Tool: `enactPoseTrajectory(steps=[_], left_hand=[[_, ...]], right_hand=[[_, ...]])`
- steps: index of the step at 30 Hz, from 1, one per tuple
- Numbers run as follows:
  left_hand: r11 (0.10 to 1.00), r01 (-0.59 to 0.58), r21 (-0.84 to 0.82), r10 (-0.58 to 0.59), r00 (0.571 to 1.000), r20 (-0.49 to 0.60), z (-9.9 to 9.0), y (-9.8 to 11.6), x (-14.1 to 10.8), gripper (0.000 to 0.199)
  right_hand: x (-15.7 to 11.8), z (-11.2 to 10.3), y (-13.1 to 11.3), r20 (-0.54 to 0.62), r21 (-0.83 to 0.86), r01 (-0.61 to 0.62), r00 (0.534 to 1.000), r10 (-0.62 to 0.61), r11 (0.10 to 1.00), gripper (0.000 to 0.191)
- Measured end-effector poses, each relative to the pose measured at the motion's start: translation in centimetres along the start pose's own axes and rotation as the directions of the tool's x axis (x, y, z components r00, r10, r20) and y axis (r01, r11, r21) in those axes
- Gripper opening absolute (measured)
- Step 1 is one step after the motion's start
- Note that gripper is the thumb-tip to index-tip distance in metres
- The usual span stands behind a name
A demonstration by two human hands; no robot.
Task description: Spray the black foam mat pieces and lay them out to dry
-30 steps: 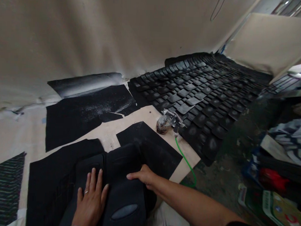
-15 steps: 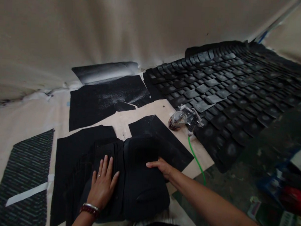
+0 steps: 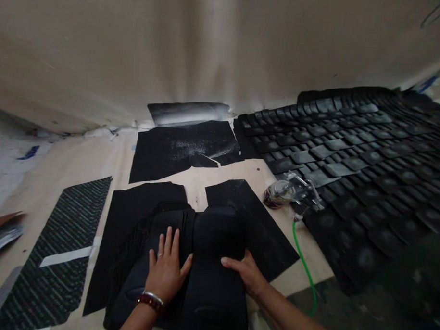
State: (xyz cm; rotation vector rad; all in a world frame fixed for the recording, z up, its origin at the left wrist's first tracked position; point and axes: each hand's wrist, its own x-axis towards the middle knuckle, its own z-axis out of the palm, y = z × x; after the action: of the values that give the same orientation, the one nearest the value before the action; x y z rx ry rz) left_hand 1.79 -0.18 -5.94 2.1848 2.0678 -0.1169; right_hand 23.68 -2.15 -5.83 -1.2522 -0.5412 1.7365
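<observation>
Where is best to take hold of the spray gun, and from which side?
Probably the handle of the spray gun, from the near side: the handle end, with the green hose attached, points toward you, and the clear cup lies off to the left.

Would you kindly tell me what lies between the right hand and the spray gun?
In the head view, a black sheet and then a strip of tan board lie between the right hand and the spray gun.
</observation>
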Motion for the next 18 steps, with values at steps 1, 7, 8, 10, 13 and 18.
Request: enactPoseTrajectory(steps=[1, 7, 8, 10, 13, 18], left_hand=[[1.0, 0.003, 0.002, -0.003, 1.0, -0.011, 0.0, -0.1, -0.1, 0.067], [0.999, 0.032, -0.005, -0.032, 0.999, -0.043, 0.7, -0.2, -0.2, 0.065], [0.999, 0.038, -0.003, -0.038, 0.999, -0.038, 0.9, -0.2, -0.2, 0.065], [0.999, 0.054, 0.007, -0.054, 0.998, -0.023, 1.3, -0.1, 0.0, 0.065], [0.997, 0.07, 0.021, -0.07, 0.998, 0.002, 1.7, 0.0, 0.2, 0.064], [0.998, 0.064, 0.01, -0.064, 0.998, 0.021, 1.7, -0.2, 0.2, 0.064]], right_hand=[[-0.6, 0.1, 0.2, -0.016, -0.014, 0.027, 1.0, -0.027, 1.0, 0.063], [-3.2, -1.0, 2.0, -0.286, -0.129, -0.05, 0.958, 0.011, 0.99, 0.082], [-3.2, -1.3, 2.1, -0.307, -0.11, -0.072, 0.951, 0.035, 0.991, 0.085], [-2.7, -1.8, 1.9, -0.26, -0.082, -0.073, 0.964, 0.049, 0.994, 0.086], [-1.5, -2.4, 1.4, -0.166, -0.112, -0.047, 0.986, 0.028, 0.993, 0.078], [-1.0, -2.7, 1.7, -0.19, -0.16, -0.075, 0.981, 0.043, 0.984, 0.079]])
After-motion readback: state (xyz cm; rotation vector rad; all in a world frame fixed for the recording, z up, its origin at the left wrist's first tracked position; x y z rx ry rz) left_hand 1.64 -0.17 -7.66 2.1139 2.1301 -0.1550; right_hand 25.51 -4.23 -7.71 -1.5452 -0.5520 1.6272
